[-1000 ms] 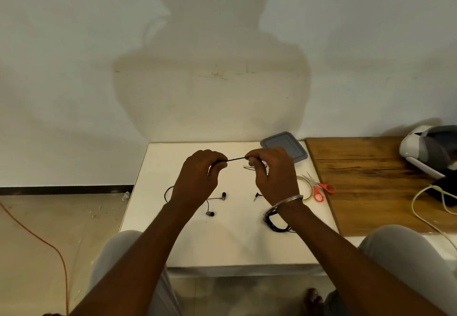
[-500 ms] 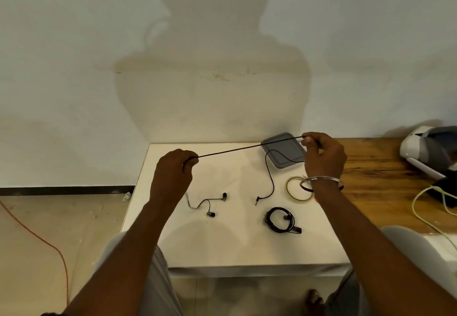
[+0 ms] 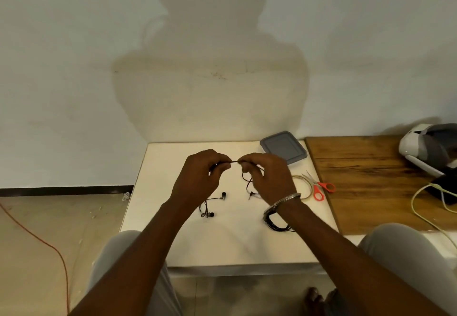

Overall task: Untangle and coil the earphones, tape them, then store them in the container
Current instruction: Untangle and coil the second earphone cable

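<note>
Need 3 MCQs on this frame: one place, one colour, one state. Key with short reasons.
1. Where is the grey container?
A) far right corner of the white table
B) on the floor
C) on the wooden board

2. Handle colour of the scissors?
A) blue
B) red
C) green

3. Who holds the earphone cable?
A) nobody
B) one hand only
C) both hands

Key: 1A, it sits at that corner by the wall. 2B, both finger loops are red. 3C, the left hand and right hand each pinch it above the table.
</note>
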